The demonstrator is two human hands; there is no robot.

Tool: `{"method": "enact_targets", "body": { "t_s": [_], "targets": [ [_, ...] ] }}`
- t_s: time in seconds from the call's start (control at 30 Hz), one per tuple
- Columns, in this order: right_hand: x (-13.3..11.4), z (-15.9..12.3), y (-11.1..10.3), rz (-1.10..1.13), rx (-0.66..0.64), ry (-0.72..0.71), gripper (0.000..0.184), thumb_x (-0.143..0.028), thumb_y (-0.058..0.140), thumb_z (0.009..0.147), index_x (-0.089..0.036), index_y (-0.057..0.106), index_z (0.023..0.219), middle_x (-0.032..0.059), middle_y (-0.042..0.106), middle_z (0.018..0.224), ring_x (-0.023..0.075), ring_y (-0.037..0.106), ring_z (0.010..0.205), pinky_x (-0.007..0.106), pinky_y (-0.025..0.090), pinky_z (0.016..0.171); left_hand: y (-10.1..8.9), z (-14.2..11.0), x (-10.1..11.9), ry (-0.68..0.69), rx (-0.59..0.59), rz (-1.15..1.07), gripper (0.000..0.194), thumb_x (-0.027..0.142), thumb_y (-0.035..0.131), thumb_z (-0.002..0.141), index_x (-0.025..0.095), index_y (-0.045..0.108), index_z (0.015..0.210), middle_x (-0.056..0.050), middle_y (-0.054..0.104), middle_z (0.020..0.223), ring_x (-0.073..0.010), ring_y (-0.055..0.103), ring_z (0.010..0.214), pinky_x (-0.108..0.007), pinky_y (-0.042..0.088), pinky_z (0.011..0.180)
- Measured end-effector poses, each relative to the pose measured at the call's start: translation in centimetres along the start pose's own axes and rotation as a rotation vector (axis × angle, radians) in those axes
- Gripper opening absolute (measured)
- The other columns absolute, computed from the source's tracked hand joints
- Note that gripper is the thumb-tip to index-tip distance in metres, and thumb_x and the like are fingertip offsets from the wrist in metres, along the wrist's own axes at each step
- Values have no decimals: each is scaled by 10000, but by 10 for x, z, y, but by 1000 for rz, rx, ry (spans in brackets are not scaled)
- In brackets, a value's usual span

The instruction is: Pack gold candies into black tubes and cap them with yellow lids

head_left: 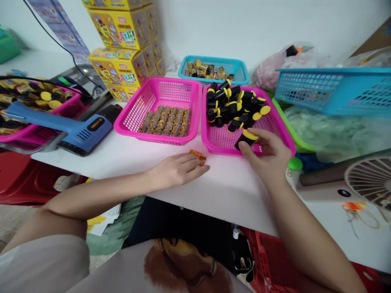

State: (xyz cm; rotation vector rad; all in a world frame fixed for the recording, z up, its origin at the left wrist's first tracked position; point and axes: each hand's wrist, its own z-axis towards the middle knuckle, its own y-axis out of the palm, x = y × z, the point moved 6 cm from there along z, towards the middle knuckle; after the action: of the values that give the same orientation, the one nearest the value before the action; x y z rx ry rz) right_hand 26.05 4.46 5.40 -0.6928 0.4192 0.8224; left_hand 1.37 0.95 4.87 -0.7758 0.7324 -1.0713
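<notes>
My right hand (265,156) is over the front edge of a pink plastic basket (214,140), gripping a black cylinder with a yellow band (246,139) between its thumb and fingers. That basket holds a heap of similar black-and-yellow cylinders (236,106). My left hand (177,171) rests on the white table (226,191), its curled fingers touching a small orange-gold packet (197,156). Part of the packet may be hidden under them. Left of it, another pink basket (131,122) holds neat rows of small gold cylinders (163,121).
A blue basket (186,69) of small gold pieces stands at the back. Yellow printed boxes (119,67) are stacked behind. A blue heat gun (67,126) lies on the left, beside a loaded pink basket (58,103). A tilted blue basket (336,91) and a small fan (369,179) are on the right.
</notes>
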Motion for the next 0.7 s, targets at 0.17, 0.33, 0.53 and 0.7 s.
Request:
{"method": "enact_targets", "body": {
  "t_s": [0.17,0.33,0.53,0.7],
  "targets": [
    [-9,-5,4,77,40,-16,360,-514,685,938,-271,632,1198,96,707,1090,203,688,864,365,595,692,-15,30,-28,-310,243,-656,100,251,718,977,221,812,957,-68,757,974,-152,760,910,-237,631,815],
    [-17,-12,10,153,16,33,359,-494,599,991,-314,526,1294,74,665,1037,195,682,841,325,568,632,40,28,-41,-729,327,-1248,263,363,887,821,159,756,923,-54,795,851,-158,768,746,-235,633,666],
    [-12,-26,20,258,-117,214,487,-574,493,1026,-336,553,1448,94,699,1210,229,718,888,359,582,594,59,16,-31,-783,262,-1283,420,489,733,953,169,705,1223,-46,812,851,-159,779,753,-243,630,702],
    [-9,-32,25,153,-158,223,475,-621,380,1064,-299,704,1196,98,736,1123,237,725,898,388,585,637,42,15,-33,-720,208,-931,368,439,630,1013,202,780,1252,-18,810,830,-141,737,690,-207,557,637]
  ]
}}
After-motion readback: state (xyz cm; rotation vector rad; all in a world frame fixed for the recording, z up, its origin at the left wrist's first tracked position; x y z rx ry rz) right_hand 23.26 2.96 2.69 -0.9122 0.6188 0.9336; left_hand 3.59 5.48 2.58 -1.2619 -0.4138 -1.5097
